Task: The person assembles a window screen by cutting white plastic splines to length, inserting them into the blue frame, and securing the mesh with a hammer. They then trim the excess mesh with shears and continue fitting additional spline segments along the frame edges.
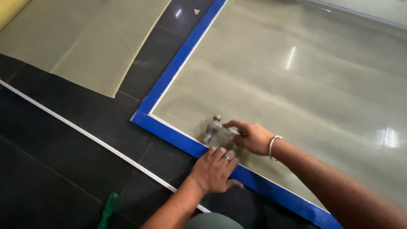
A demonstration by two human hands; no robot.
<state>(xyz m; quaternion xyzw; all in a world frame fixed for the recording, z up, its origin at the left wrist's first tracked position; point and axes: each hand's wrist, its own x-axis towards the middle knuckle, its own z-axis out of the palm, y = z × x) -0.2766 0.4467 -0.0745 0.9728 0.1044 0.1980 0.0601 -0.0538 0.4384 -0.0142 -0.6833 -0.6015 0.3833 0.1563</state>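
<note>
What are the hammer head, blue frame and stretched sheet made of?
Small grey hammer head, in the right hand: dull bare metal, probably steel. Blue rectangular frame, under the left hand: smooth painted or coated bar, base material unclear. Pale greenish sheet: taut, semi-sheer, glossy, likely fine mesh fabric.

The framed mesh screen (pixel 296 85) lies flat on the floor (pixel 63 148), filling the right and far side. A hammer (pixel 215 129) rests on the mesh just inside the near frame rail (pixel 178 138), near its left corner. The right hand (pixel 253 136) holds the hammer; the left hand (pixel 214 169) sits on the rail, just nearer. A thin strip (pixel 85 133) runs across the floor to the left, with a loose sheet (pixel 85 42) far left.
</note>
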